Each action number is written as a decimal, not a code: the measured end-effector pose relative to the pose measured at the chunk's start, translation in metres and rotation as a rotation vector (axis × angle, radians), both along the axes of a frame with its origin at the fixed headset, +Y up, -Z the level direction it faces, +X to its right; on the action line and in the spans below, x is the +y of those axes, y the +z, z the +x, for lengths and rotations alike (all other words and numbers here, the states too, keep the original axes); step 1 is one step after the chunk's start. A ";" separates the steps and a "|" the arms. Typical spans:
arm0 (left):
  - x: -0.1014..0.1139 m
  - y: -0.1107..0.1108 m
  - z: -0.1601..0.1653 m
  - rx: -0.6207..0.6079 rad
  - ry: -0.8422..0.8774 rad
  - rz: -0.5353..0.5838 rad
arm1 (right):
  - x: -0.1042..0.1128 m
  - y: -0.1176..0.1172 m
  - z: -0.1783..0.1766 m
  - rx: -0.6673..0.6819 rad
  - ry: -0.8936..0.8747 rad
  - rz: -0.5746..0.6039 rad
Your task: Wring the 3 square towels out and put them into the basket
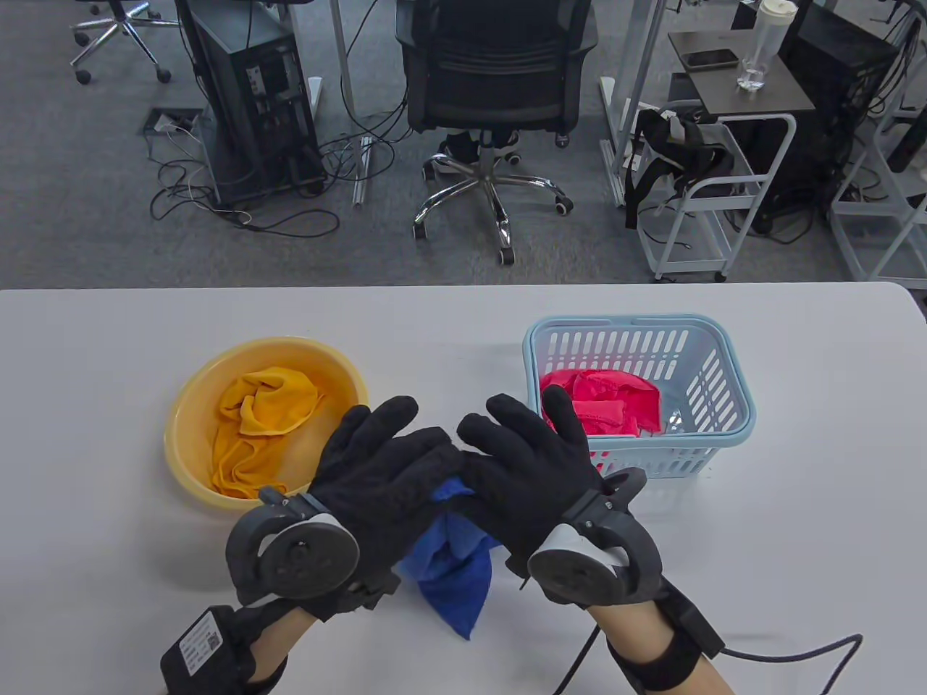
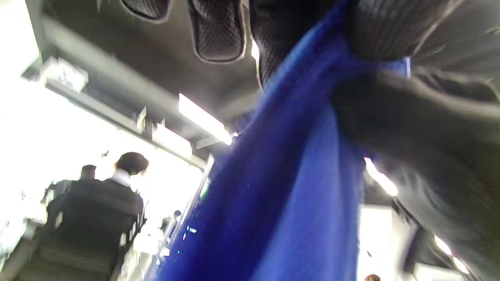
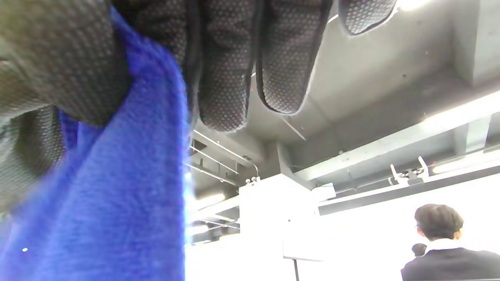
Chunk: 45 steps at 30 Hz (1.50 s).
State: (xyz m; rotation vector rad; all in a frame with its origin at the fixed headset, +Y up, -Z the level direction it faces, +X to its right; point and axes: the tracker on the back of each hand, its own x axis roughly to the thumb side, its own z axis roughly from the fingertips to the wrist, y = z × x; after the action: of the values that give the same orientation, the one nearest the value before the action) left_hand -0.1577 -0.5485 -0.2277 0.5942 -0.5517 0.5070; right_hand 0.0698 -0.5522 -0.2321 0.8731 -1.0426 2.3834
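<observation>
Two black-gloved hands meet above the near middle of a white tabletop (image 1: 108,376), both gripping one blue towel (image 1: 452,572). The left hand (image 1: 376,470) and the right hand (image 1: 525,463) sit side by side, touching, with their fingers curled over the top of the bunched cloth; the rest of the blue towel hangs down between the wrists (its lower corner reaches toward the tabletop, though whether it touches cannot be told). A grey round tracker is strapped to the back of each hand.

In the left wrist view the blue towel runs as a thick twisted band from the gloved fingers (image 2: 218,31) at the top down to the bottom edge. In the right wrist view the dotted fingertips (image 3: 222,78) close around the same blue cloth at the left.

To the left of the hands stands a round yellow basin (image 1: 190,434) holding a crumpled orange towel (image 1: 264,427). To the right stands a pale blue slatted basket (image 1: 713,434) with a pink towel (image 1: 608,409) lying inside it, near its left wall.

Beyond the tabletop, a black office chair (image 1: 492,79) stands on grey carpet. Both wrist views show a person in dark clothing, seen from behind.
</observation>
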 end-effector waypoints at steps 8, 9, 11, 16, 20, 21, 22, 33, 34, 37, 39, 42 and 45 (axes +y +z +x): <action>0.007 0.004 -0.016 -0.153 0.218 -0.012 | -0.029 -0.025 -0.021 0.247 -0.033 -0.355; 0.008 0.003 -0.018 -0.155 0.233 -0.001 | -0.036 -0.029 -0.026 0.259 0.011 -0.408; 0.010 0.002 -0.027 -0.153 0.284 0.008 | -0.053 -0.040 -0.035 0.259 0.140 -0.520; 0.026 0.000 -0.082 -0.038 0.431 0.067 | -0.071 -0.065 -0.024 0.079 0.332 -0.690; 0.032 -0.003 -0.136 0.023 0.586 0.169 | -0.047 -0.077 0.022 0.010 0.176 -0.675; 0.033 -0.003 -0.146 0.023 0.619 0.173 | -0.038 -0.077 0.038 -0.018 0.082 -0.637; 0.033 -0.002 -0.152 0.033 0.632 0.175 | -0.031 -0.076 0.048 -0.040 0.021 -0.606; 0.017 -0.022 -0.134 0.036 0.623 -0.083 | -0.012 -0.062 0.078 0.516 -0.648 -0.860; 0.013 -0.024 -0.130 0.002 0.668 -0.149 | -0.017 -0.065 0.071 0.594 -0.676 -0.906; -0.005 -0.033 -0.108 -0.216 0.863 -0.401 | -0.034 -0.068 0.040 0.768 -0.773 -1.002; -0.015 -0.036 -0.094 -0.260 0.859 -0.463 | -0.038 -0.065 0.025 0.804 -0.768 -0.998; -0.026 -0.036 -0.072 -0.305 0.836 -0.512 | -0.043 -0.054 0.001 0.848 -0.673 -1.043; -0.022 -0.030 -0.067 -0.288 0.782 -0.458 | -0.045 -0.046 -0.012 0.915 -0.676 -1.091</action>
State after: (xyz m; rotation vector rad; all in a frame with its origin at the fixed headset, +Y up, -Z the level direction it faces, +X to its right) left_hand -0.2245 -0.5707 -0.2580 0.2751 -0.4365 1.4327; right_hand 0.0576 -0.5968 -0.2782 0.8010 0.3151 1.3231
